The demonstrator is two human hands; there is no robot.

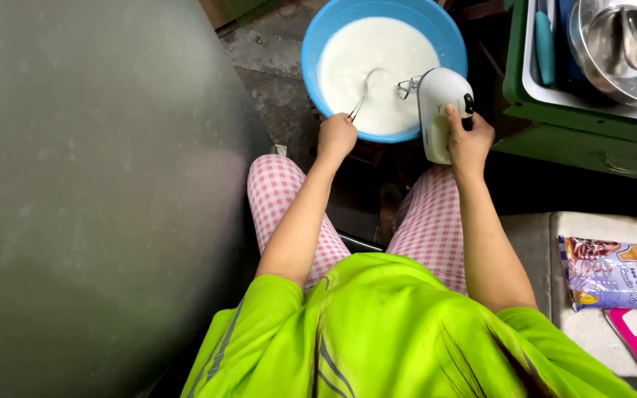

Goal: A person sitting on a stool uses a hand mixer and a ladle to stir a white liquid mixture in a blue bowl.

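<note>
While the blue bowl (311, 55) of white batter (366, 66) sits on the floor ahead of the knees, a metal beater (365, 90) is gripped in the closed left hand (335, 137), tip dipped in the batter. A white hand mixer (440, 110) is held at the bowl's right rim by the right hand (468, 141), fingers wrapped round its handle. Pink checked trousers (278, 191) are seen below. A green crate (554, 121) with a steel basin (617, 48) is placed to the right; printed packets (617, 273) are laid on a slab nearby.

Upper centre: blue bowl (318, 44) fills gap | Left half: grey wall (90, 184) blocks | Upper right: green crate (554, 129) blocks | Between knees: narrow open floor.
</note>
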